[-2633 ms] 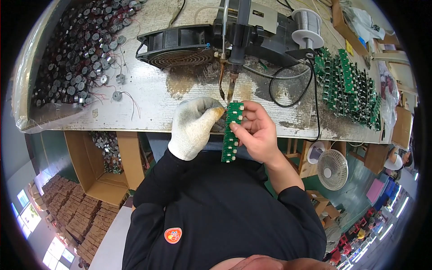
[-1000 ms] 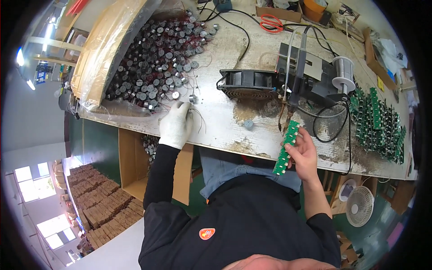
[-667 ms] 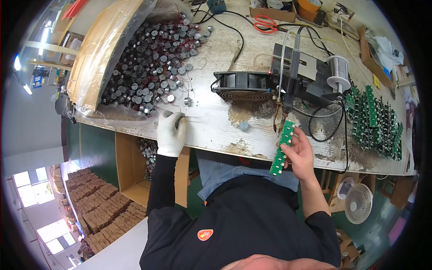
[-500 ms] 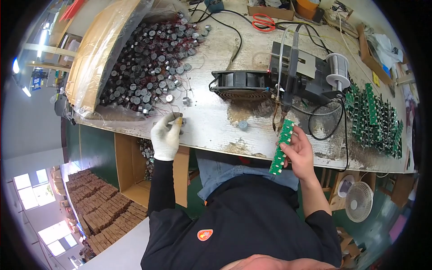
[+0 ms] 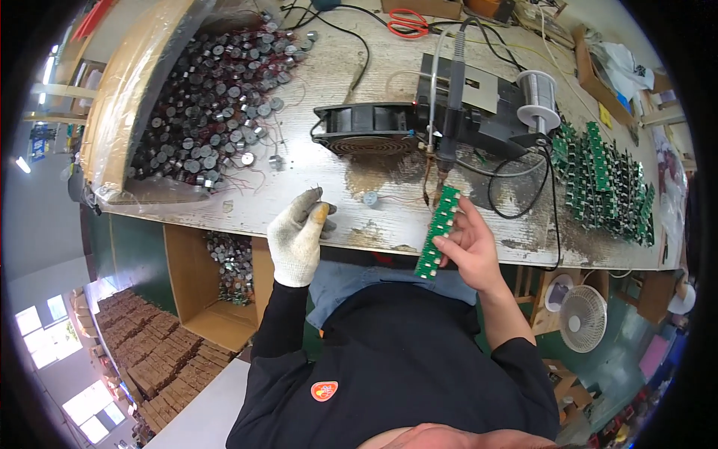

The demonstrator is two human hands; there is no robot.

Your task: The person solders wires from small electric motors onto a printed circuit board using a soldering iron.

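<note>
"Gripping the green board point(image 5: 438, 233), fingers of the right hand point(image 5: 473, 254) slant it across the front edge of the worktop point(image 5: 345, 228). Advice?"

"Hold low, clear of the iron point(image 5: 451, 123). Gloved fingers of the left hand point(image 5: 298, 241) pinch thin wires point(image 5: 317, 187); go gently."

Electronics assembly workshop, factory type. Worn, brown-stained surface point(image 5: 299, 138) carries an upright soldering iron point(image 5: 454, 105), a spool of wire point(image 5: 538, 93), a black fan point(image 5: 366, 127). Bulk quantities: heap of small round metal parts point(image 5: 217, 105) at left, batch of green circuit boards point(image 5: 602, 176) at right. Beyond: brown stacks point(image 5: 146, 348) in rows, green floor point(image 5: 142, 251), large windows point(image 5: 52, 337).
</note>
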